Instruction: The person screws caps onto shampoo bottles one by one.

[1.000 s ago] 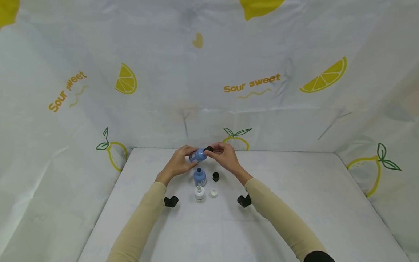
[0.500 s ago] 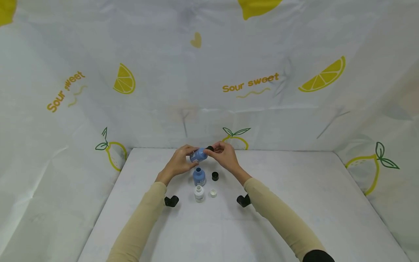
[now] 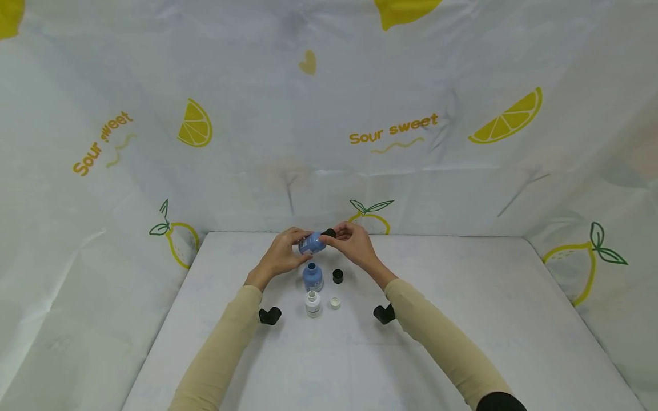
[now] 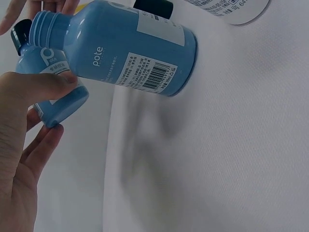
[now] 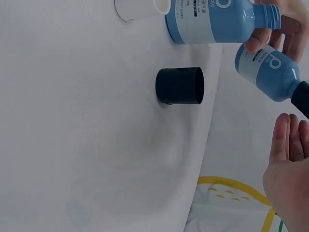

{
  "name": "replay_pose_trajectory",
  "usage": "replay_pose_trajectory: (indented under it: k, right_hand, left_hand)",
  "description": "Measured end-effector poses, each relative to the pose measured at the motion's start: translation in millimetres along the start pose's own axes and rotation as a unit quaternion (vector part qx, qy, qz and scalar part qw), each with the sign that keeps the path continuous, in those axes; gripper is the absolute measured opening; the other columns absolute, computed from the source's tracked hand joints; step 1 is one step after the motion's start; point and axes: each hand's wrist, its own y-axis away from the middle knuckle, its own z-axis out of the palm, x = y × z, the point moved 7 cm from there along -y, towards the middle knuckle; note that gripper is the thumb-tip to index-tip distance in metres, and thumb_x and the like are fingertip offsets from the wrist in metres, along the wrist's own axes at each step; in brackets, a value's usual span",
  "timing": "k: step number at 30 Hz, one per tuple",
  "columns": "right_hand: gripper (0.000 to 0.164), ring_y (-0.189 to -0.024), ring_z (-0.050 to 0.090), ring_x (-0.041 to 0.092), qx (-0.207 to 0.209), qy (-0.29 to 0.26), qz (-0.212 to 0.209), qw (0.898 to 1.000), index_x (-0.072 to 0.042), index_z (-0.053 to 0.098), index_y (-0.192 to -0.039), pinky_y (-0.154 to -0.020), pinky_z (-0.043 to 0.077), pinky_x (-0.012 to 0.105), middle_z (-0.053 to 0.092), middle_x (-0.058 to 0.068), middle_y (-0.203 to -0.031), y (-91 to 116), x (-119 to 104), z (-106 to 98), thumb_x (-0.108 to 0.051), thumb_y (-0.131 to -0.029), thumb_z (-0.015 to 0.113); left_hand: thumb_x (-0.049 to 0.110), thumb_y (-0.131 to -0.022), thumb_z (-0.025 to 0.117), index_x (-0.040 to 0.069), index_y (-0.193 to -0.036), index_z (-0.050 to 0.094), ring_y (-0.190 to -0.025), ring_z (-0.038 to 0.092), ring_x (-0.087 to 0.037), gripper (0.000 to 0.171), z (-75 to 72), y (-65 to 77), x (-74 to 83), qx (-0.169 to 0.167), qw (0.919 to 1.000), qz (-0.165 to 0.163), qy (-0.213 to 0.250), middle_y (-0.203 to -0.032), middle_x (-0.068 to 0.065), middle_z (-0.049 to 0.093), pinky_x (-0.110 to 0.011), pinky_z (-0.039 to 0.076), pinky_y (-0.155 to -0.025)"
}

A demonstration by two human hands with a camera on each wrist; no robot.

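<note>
Scarcely any shift: tilted bottle [image 3: 311, 244]

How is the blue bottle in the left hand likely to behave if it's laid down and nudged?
Laid on its side, the blue bottle will probably roll, given its round body. Its smooth, glossy wall might slip in the left hand. That wall also looks fairly stiff, showing no visible dent where it is held.
</note>
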Motion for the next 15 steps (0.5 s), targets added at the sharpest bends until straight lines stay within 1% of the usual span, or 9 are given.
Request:
replay_pose_trajectory:
  k: [3,5,7,9,11,15]
  right_hand:
    - [0.048,-0.122,0.074,0.031,-0.021,-0.032,-0.010,0.999,-0.002,0.069,-0.131,-0.108,0.065,0.040,0.075,0.018,-0.131,-0.6,-0.1,-1.4,-0.029,-0.095,0.086]
    - [0.050,-0.133,0.070,0.034,-0.041,-0.063,-0.032,0.997,-0.001,0.066,-0.140,-0.117,0.060,0.040,0.071,0.019,-0.141,-1.5,-1.8,-1.9,-0.020,-0.097,0.084]
    - [0.051,-0.141,0.064,0.037,-0.063,-0.088,-0.058,0.992,-0.001,0.064,-0.145,-0.123,0.054,0.039,0.067,0.021,-0.148,-1.8,-5.1,-2.0,-0.009,-0.098,0.081]
    - [0.052,-0.145,0.061,0.039,-0.079,-0.104,-0.081,0.988,0.000,0.064,-0.147,-0.125,0.051,0.036,0.064,0.024,-0.151,-2.2,-7.6,-1.9,0.000,-0.097,0.077]
    - [0.050,-0.145,0.060,0.041,-0.090,-0.111,-0.093,0.985,0.002,0.064,-0.146,-0.125,0.051,0.033,0.063,0.027,-0.152,-1.9,-9.5,-1.7,0.007,-0.097,0.073]
    - [0.044,-0.142,0.063,0.043,-0.093,-0.116,-0.087,0.985,0.004,0.066,-0.143,-0.119,0.055,0.026,0.063,0.031,-0.149,-2.2,-6.8,-1.3,0.010,-0.099,0.069]
  left_hand:
    - [0.003,-0.086,0.090,-0.001,-0.139,0.070,-0.117,0.073,-0.032,0.057,0.3,-0.3,0.1,0.002,1.0000,0.002,0.000,-0.128,-0.019,0.072,-0.044,0.065,-0.108]
    - [0.002,-0.086,0.090,-0.001,-0.139,0.070,-0.117,0.073,-0.032,0.056,0.8,-0.5,-0.5,0.004,1.0000,0.003,0.001,-0.128,-0.019,0.072,-0.045,0.065,-0.108]
    - [0.002,-0.086,0.090,-0.001,-0.139,0.070,-0.116,0.073,-0.031,0.056,1.0,-0.6,-0.9,0.006,1.0000,0.005,0.001,-0.128,-0.018,0.072,-0.045,0.065,-0.108]
    - [0.002,-0.086,0.090,-0.001,-0.138,0.071,-0.116,0.073,-0.031,0.056,1.0,-0.7,-1.1,0.008,0.9999,0.007,0.002,-0.128,-0.018,0.072,-0.045,0.065,-0.108]
    - [0.003,-0.086,0.090,-0.001,-0.138,0.071,-0.115,0.074,-0.031,0.056,1.1,-0.9,-1.2,0.009,0.9999,0.010,0.001,-0.127,-0.018,0.072,-0.044,0.065,-0.108]
    - [0.004,-0.086,0.090,-0.001,-0.138,0.071,-0.115,0.073,-0.030,0.056,1.4,-1.3,-1.3,0.008,0.9999,0.012,0.001,-0.128,-0.018,0.072,-0.044,0.065,-0.108]
